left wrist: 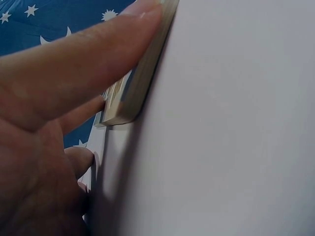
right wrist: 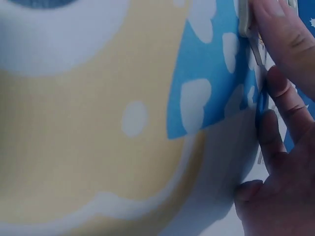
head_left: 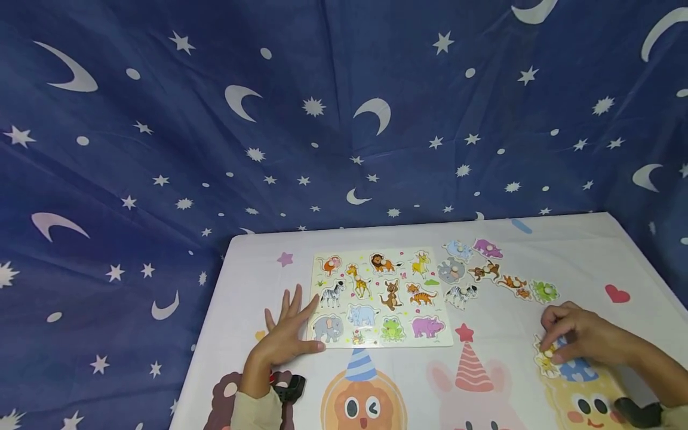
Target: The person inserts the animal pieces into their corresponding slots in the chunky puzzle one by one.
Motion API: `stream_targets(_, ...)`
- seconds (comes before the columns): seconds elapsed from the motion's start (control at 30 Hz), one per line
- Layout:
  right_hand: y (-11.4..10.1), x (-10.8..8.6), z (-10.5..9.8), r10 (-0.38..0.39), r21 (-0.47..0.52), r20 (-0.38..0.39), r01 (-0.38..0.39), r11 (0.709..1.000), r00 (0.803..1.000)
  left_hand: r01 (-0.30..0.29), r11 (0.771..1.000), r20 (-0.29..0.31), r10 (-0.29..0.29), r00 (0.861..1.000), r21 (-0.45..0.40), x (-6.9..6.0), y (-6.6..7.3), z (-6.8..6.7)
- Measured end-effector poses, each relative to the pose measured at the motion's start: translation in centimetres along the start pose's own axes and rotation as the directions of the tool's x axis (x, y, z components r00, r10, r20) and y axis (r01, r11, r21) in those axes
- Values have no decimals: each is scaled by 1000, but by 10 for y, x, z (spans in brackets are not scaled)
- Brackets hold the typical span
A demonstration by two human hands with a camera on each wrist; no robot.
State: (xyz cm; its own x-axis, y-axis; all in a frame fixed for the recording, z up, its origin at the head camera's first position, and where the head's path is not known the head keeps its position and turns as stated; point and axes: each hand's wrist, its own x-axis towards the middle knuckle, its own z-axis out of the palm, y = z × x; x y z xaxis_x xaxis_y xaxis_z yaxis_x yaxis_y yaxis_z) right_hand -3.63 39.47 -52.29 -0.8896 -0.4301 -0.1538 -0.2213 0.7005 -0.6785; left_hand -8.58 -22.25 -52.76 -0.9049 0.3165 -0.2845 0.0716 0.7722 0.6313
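A wooden animal puzzle board [head_left: 376,343] lies on the table. My left hand [head_left: 287,334] is spread at its left side, the thumb on the lower left corner; in the left wrist view the thumb [left wrist: 98,59] lies along the board's edge [left wrist: 129,101]. Knobs show on the monkey [head_left: 330,264] and lion [head_left: 383,263] on the board. Down at the right, my right hand [head_left: 586,334] pinches a yellow animal puzzle piece [head_left: 546,365], partly hidden by its fingers. The right wrist view shows my thumb [right wrist: 285,39] against the piece's pale edge [right wrist: 244,19].
Right of the board lie loose knobbed pieces: rhino [head_left: 458,249], hippo [head_left: 488,248], elephant [head_left: 451,271], kangaroo [head_left: 485,271], zebra [head_left: 460,295], tiger [head_left: 514,285] and frog [head_left: 545,291]. A printed cloth [head_left: 387,382] covers the table; a blue star-patterned curtain [head_left: 344,149] hangs behind.
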Motion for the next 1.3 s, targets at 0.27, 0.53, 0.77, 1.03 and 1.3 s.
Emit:
stream_targets(0.27, -11, 5, 10, 5, -165, -103, -22, 986, 995, 5, 1000, 1, -5, 1000, 14, 1, -3, 1)
stream_targets(0.53, -20, 16, 8, 106, -157, -130, -126, 979, 986, 2, 1000, 9, -2, 1000, -2, 1, -4, 2)
stream_targets(0.77, -25, 23, 7, -22, -240, -217, -31, 970, 976, -2, 1000, 0, 2, 1000, -10, -1, -1, 0)
stream_targets(1.03, -20, 20, 0, 60, -198, -172, -95, 976, 983, -1, 1000, -2, 1, 1000, -18, 0, 0, 0)
stream_targets(1.3, -8, 16, -12, 101, -27, -1, -101, 995, 995, 13, 1000, 1, -13, 1000, -2, 0, -2, 0)
